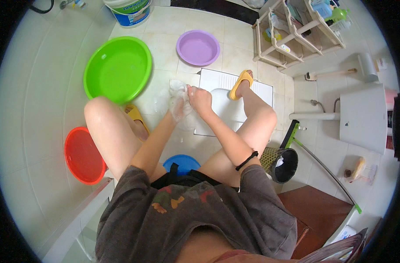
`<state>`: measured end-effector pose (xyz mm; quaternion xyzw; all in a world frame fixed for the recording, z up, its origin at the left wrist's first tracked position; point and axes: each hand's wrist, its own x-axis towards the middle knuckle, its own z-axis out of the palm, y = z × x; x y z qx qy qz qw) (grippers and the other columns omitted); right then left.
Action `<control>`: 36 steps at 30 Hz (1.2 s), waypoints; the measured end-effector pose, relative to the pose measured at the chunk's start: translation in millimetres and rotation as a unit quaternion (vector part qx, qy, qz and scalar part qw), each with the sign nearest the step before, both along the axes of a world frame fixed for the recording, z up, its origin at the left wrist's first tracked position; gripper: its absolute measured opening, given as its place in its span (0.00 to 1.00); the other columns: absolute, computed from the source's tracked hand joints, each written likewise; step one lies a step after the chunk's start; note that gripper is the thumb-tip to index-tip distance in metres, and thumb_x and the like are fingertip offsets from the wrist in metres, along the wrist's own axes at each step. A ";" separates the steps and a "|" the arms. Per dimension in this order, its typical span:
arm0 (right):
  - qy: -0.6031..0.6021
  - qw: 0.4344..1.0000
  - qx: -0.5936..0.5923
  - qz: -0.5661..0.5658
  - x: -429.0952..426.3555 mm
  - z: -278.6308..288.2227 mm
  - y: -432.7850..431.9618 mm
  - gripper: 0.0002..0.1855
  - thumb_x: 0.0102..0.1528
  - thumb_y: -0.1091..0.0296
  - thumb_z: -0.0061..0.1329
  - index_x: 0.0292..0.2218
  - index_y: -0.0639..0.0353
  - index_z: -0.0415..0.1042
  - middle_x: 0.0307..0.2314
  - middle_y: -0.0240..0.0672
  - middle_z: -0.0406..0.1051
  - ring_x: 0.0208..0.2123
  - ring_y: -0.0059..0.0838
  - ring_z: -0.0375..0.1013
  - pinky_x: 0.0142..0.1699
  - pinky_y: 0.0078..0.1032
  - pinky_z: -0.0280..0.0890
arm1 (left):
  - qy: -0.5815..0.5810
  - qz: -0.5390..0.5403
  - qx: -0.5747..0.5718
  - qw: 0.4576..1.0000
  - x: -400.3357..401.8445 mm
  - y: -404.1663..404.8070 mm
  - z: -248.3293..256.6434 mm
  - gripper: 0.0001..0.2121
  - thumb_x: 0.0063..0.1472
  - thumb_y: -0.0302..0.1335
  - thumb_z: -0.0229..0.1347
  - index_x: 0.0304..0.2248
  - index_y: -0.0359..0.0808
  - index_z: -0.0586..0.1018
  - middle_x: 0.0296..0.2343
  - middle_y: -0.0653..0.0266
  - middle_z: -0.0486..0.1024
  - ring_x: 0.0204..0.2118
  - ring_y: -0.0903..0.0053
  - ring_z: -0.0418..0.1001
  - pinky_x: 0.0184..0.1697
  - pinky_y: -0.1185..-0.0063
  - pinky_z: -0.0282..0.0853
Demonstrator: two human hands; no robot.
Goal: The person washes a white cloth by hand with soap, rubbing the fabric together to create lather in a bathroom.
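A thin, whitish see-through item, plastic film or sheer wet cloth, is bunched over my left hand in front of my knees. It covers the fingers, so their pose is hard to make out. Close against it on the right, my right hand is curled, its fingers closed on the edge of the film. Both hands are above the tiled floor, beside the left edge of a white squat toilet. A foot in a yellow slipper rests on the toilet's right part.
A large green basin and a purple basin lie ahead. A red basin is by my left leg. A blue plastic thing is under me. Rightward stand a shelf rack, a wastebasket and a floor squeegee.
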<state>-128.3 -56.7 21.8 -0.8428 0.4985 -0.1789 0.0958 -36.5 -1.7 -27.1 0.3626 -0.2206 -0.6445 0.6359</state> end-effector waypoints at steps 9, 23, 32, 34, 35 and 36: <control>-0.067 0.997 0.003 0.050 21.4 14.5 20.9 0.21 0.52 0.57 0.36 0.14 0.57 0.66 0.12 0.42 0.66 0.14 0.40 0.66 0.18 0.33 0.60 | 0.064 0.001 0.065 0.996 18.7 7.8 -2.1 0.13 0.59 0.36 0.40 0.40 0.40 0.66 0.35 0.71 0.66 0.39 0.82 0.63 0.41 0.80 0.62; -0.032 0.991 -0.007 0.129 24.3 6.6 37.9 0.16 0.51 0.60 0.38 0.15 0.53 0.67 0.12 0.37 0.67 0.14 0.31 0.69 0.17 0.29 0.62 | 0.196 -0.078 0.069 0.975 23.4 -2.1 5.4 0.17 0.59 0.42 0.37 0.40 0.40 0.67 0.33 0.69 0.68 0.39 0.78 0.65 0.40 0.79 0.64; -0.109 0.991 0.076 -0.033 -0.8 -4.7 -12.0 0.20 0.53 0.57 0.34 0.17 0.60 0.67 0.15 0.44 0.68 0.19 0.43 0.69 0.23 0.35 0.62 | 0.157 -0.020 0.137 0.978 14.1 -4.5 31.4 0.19 0.60 0.41 0.35 0.44 0.37 0.64 0.38 0.66 0.68 0.41 0.76 0.66 0.46 0.79 0.61; -0.191 0.978 0.088 -0.011 8.9 -2.2 -6.1 0.19 0.52 0.57 0.35 0.17 0.58 0.66 0.16 0.46 0.67 0.20 0.49 0.66 0.24 0.35 0.62 | 0.129 -0.022 0.132 0.983 25.1 -3.5 23.4 0.19 0.60 0.39 0.35 0.46 0.37 0.63 0.40 0.66 0.66 0.43 0.76 0.65 0.47 0.79 0.59; -0.231 0.968 0.095 0.004 16.6 -0.5 0.3 0.18 0.51 0.57 0.35 0.17 0.58 0.65 0.16 0.47 0.66 0.20 0.52 0.65 0.25 0.36 0.61 | 0.118 -0.031 0.119 0.985 38.3 -0.1 4.7 0.19 0.60 0.39 0.36 0.46 0.37 0.62 0.41 0.66 0.66 0.43 0.76 0.64 0.47 0.78 0.59; -0.193 0.975 0.094 0.062 24.2 -3.8 15.3 0.18 0.51 0.57 0.36 0.16 0.57 0.65 0.16 0.47 0.66 0.19 0.50 0.65 0.25 0.35 0.61 | 0.110 -0.043 0.108 0.987 44.3 1.9 -11.9 0.19 0.60 0.40 0.36 0.47 0.37 0.61 0.42 0.66 0.65 0.44 0.75 0.64 0.48 0.78 0.58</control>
